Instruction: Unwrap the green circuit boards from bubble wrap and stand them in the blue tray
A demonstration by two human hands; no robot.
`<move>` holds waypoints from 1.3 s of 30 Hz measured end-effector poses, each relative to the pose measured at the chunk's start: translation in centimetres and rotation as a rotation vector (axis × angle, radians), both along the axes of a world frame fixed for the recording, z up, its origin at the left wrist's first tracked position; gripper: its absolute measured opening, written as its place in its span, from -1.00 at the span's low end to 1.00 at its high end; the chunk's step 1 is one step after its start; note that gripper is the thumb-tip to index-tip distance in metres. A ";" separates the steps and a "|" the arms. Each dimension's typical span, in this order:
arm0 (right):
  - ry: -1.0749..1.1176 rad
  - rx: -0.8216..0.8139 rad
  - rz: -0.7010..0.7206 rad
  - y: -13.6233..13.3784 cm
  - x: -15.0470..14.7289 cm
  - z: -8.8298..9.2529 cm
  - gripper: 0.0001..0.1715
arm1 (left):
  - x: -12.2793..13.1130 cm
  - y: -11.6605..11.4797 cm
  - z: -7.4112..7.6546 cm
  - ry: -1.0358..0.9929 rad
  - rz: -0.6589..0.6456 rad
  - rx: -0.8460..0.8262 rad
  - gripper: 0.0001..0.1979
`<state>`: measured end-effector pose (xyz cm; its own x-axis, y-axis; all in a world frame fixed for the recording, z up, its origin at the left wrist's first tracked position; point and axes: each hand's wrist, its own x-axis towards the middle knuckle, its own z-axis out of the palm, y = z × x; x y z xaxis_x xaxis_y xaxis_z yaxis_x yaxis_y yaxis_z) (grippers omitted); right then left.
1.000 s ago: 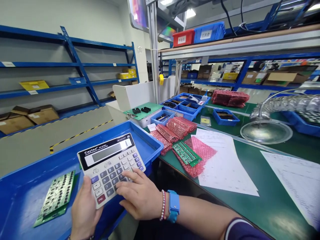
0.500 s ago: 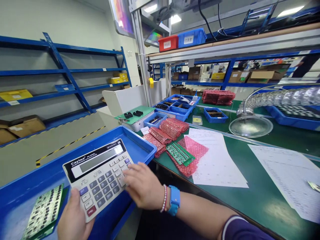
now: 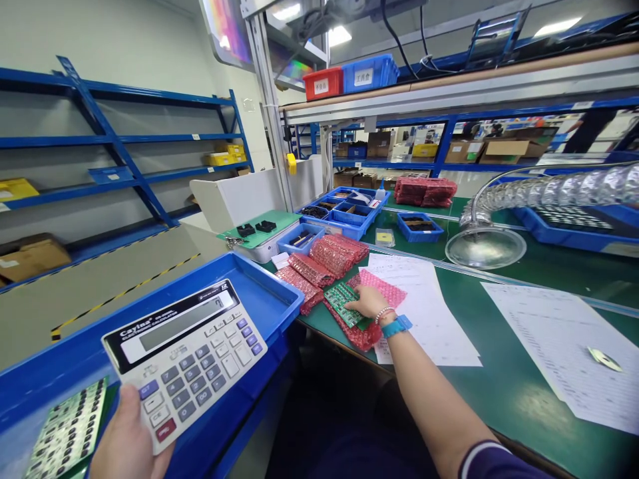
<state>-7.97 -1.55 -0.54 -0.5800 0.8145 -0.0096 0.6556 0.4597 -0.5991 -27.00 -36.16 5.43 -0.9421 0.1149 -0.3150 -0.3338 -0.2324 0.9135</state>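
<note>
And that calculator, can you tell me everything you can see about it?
The calculator is wide and pale, plastic-looking, with a black band on top marked "Cayina" and "ELECTRONIC CALCULATOR". Under those words is a grey display, with a small mark at its right end that I can't read surely. It has grey number keys, white ones, purple ones and a red key. The left hand grips its lower left corner, holding it slanted above the blue tray.
</note>
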 end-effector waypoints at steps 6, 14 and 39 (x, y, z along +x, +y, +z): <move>0.222 -0.114 0.069 0.9 -0.1 0.1 -0.69 | 0.6 0.1 0.6 -0.016 0.021 -0.012 -0.70; 0.236 -0.096 0.072 1.3 0.9 0.3 -0.83 | 0.9 0.8 0.6 0.065 -0.008 0.107 -0.67; 0.648 0.658 0.945 -21.9 -8.3 3.7 -0.72 | 0.9 0.1 -0.9 0.178 -0.164 0.369 -0.53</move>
<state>-16.28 -23.47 3.20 -0.6733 -0.1584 0.7222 -0.3955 0.9025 -0.1708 -26.05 -36.01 4.48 -0.9379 0.3419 -0.0589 -0.2380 -0.5106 0.8262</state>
